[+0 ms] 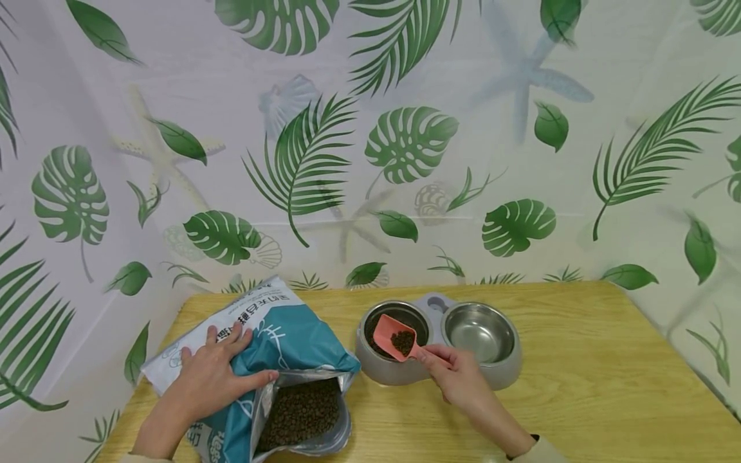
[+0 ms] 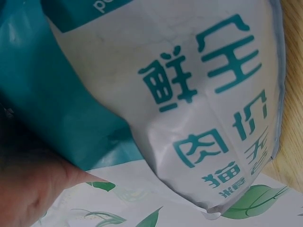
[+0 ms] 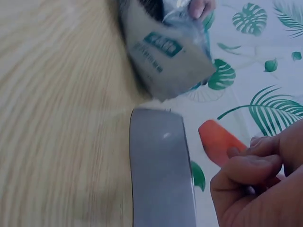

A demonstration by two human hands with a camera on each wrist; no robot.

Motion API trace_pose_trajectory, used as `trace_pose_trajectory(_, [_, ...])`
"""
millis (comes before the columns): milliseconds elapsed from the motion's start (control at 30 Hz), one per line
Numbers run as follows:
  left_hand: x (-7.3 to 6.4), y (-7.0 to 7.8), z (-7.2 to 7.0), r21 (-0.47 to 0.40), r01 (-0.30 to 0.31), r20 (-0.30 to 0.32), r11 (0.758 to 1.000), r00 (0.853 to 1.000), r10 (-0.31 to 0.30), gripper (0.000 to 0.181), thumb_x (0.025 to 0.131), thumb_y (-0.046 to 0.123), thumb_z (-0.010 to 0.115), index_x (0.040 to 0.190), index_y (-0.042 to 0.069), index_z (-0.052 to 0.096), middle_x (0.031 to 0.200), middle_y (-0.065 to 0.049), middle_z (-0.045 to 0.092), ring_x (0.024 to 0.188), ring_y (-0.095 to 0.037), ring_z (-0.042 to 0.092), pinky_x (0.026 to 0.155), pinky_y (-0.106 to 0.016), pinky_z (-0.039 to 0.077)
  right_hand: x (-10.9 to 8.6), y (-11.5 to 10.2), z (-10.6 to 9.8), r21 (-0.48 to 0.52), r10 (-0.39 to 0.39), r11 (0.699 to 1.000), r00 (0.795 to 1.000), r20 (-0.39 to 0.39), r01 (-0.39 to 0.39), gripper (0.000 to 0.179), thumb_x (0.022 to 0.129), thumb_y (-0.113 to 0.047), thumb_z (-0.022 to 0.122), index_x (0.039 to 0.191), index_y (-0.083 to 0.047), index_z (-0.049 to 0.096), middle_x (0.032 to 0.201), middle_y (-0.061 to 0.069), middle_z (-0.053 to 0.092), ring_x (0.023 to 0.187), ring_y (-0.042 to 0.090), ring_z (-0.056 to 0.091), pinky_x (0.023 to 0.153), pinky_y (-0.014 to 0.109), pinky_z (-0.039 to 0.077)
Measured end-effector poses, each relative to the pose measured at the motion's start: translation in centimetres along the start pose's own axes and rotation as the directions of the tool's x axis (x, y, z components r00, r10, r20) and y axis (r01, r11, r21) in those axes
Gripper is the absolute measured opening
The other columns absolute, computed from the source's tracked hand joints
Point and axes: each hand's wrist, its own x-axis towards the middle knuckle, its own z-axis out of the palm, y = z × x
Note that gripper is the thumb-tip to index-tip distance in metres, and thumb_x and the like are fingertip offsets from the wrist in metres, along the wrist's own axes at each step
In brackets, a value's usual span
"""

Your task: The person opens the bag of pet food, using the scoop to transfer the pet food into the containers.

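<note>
My right hand (image 1: pixel 460 379) grips the handle of a coral-pink scoop (image 1: pixel 384 335) with some brown kibble (image 1: pixel 402 342) in it. The scoop is over the left steel bowl (image 1: pixel 424 317) of a grey double feeder (image 1: pixel 382 374); dark kibble shows in that bowl. In the right wrist view, fingers (image 3: pixel 251 165) and thumb pinch the scoop. To the left lies a teal-and-white pet food bag (image 1: pixel 307 331), its mouth open towards me and full of kibble (image 1: pixel 303 411). My left hand (image 1: pixel 211 373) rests spread on the bag, thumb along the opening's upper edge.
The feeder's right steel bowl (image 1: pixel 479 334) holds no kibble. A small round recess (image 1: pixel 435 302) sits between the bowls at the back. All stand on a wood-grain table (image 1: pixel 602 386), with a leaf-patterned cloth (image 1: pixel 405 257) behind and at the sides.
</note>
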Motion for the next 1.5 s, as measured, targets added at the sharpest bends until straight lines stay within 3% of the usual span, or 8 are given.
trace_pose_trajectory(133, [0.0,0.0,0.0,-0.005,-0.008,-0.013,1.0,1.0,0.008,0.108,0.08,0.085,0.059,0.152,0.006,0.049,0.159,-0.026,0.042,0.142,-0.068,0.028,0.093,-0.092,0.025,0.6,0.5,-0.4,-0.185,-0.081,0.981,0.989,-0.125,0.057,0.021,0.101,-0.015,0.064,0.114,-0.003,0.076,0.066,-0.003,0.05,0.054,0.005,0.037,0.049,0.02,0.031])
trace_pose_trajectory(300, [0.1,-0.1,-0.1,-0.007,-0.016,-0.021,1.0,1.0,0.015,0.107,0.08,0.084,0.06,0.152,0.006,0.05,0.158,-0.026,0.043,0.141,-0.068,0.028,0.092,-0.092,0.026,1.5,1.1,-0.7,-0.348,-0.185,0.929,0.971,-0.15,0.123,0.021,0.1,-0.017,0.067,0.112,-0.005,0.077,0.073,0.004,0.065,0.06,0.008,0.045,0.053,0.022,0.036])
trace_pose_trajectory(433, [0.1,-0.1,0.0,-0.002,-0.017,-0.019,1.0,1.0,0.017,0.107,0.08,0.084,0.059,0.153,0.006,0.049,0.158,-0.025,0.043,0.141,-0.068,0.029,0.092,-0.092,0.026,2.1,1.5,-0.6,-0.468,-0.306,0.86,0.94,-0.152,0.204,0.017,0.099,-0.016,0.068,0.108,-0.006,0.078,0.076,0.003,0.071,0.063,0.008,0.047,0.056,0.022,0.038])
trace_pose_trajectory(600, [0.1,0.0,0.1,-0.007,-0.02,-0.021,1.0,1.0,0.02,0.107,0.08,0.084,0.06,0.153,0.006,0.05,0.158,-0.025,0.044,0.141,-0.068,0.029,0.092,-0.092,0.026,2.7,1.8,-0.4,-0.574,-0.441,0.766,0.886,-0.144,0.288,0.01,0.097,-0.014,0.07,0.097,-0.006,0.077,0.065,-0.002,0.062,0.058,0.008,0.044,0.054,0.023,0.035])
trace_pose_trajectory(800, [0.0,-0.1,0.1,-0.016,-0.028,-0.031,0.999,0.999,0.028,0.106,0.079,0.083,0.061,0.152,0.007,0.05,0.158,-0.025,0.044,0.141,-0.068,0.029,0.093,-0.092,0.026,3.3,1.9,0.3,-0.636,-0.492,0.704,0.863,-0.115,0.316,0.011,0.095,-0.011,0.072,0.084,-0.009,0.071,0.057,-0.007,0.044,0.054,0.006,0.036,0.051,0.021,0.028])
trace_pose_trajectory(1167, [-0.1,-0.1,0.2,-0.015,-0.026,-0.025,1.0,0.999,0.025,0.106,0.08,0.084,0.06,0.153,0.007,0.05,0.158,-0.024,0.044,0.142,-0.067,0.028,0.093,-0.092,0.026,3.4,2.0,0.9,-0.694,-0.573,0.626,0.814,-0.099,0.356,0.012,0.094,-0.008,0.072,0.082,-0.007,0.069,0.059,-0.003,0.051,0.055,0.008,0.04,0.05,0.022,0.032])
trace_pose_trajectory(1400, [-0.2,-0.2,0.1,-0.025,-0.025,-0.026,0.999,0.999,0.024,0.106,0.08,0.083,0.06,0.152,0.007,0.05,0.159,-0.025,0.043,0.142,-0.068,0.026,0.095,-0.092,0.024,2.9,2.1,0.3,-0.83,-0.639,0.467,0.765,-0.08,0.304,0.007,0.093,-0.013,0.074,0.095,-0.007,0.073,0.063,0.003,0.055,0.052,0.012,0.045,0.046,0.025,0.033])
trace_pose_trajectory(1500, [-0.2,-0.1,0.0,-0.019,-0.026,-0.028,0.999,0.999,0.025,0.106,0.08,0.083,0.061,0.152,0.007,0.05,0.158,-0.025,0.043,0.142,-0.068,0.027,0.094,-0.092,0.025,2.6,2.0,-0.1,-0.828,-0.644,0.471,0.76,-0.086,0.305,0.011,0.093,-0.014,0.075,0.102,-0.007,0.076,0.063,0.003,0.055,0.051,0.012,0.043,0.046,0.026,0.034])
